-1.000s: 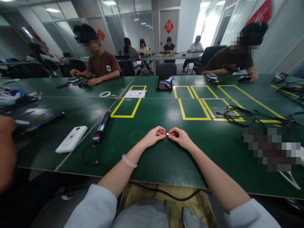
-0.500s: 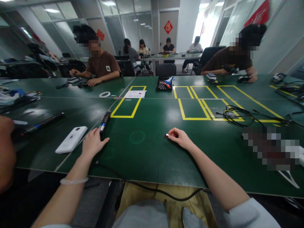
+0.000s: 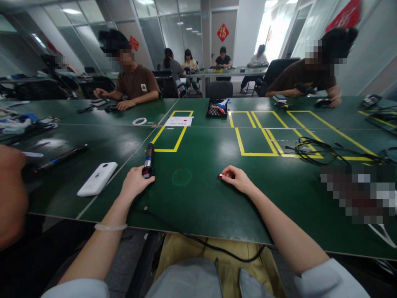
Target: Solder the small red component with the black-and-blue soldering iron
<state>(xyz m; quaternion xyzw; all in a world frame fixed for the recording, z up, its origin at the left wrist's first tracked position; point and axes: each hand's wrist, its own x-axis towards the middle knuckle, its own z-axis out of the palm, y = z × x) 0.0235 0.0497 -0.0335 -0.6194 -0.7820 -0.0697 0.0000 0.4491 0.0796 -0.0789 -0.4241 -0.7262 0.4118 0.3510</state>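
Note:
My left hand [image 3: 136,180] is wrapped round the near end of a black cylindrical tool [image 3: 149,158] with a silver and blue band. A thin dark cord [image 3: 147,198] hangs below that hand. Farther right, my right hand [image 3: 236,179] pinches a small red piece [image 3: 220,176] with a bright white spot, just over the green table [image 3: 192,203]; its exact kind is too small to make out. Between the hands, a faint ring mark [image 3: 182,177] shows on the tabletop. Left of my left hand lies a white oblong case [image 3: 97,179].
Yellow tape outlines [image 3: 257,155] mark the table, with a paper sheet [image 3: 179,121] on one. A black tray [image 3: 216,108] of tools stands at the back. Black cables [image 3: 307,147] lie at right; a similar dark tool [image 3: 60,159] lies at left. Two co-workers sit opposite; another person's arm [image 3: 12,194] is at left.
My left hand has moved right with the black cylindrical tool, which now stands more in line with me and shows its red near end. My right hand keeps its pinch, nearly in place.

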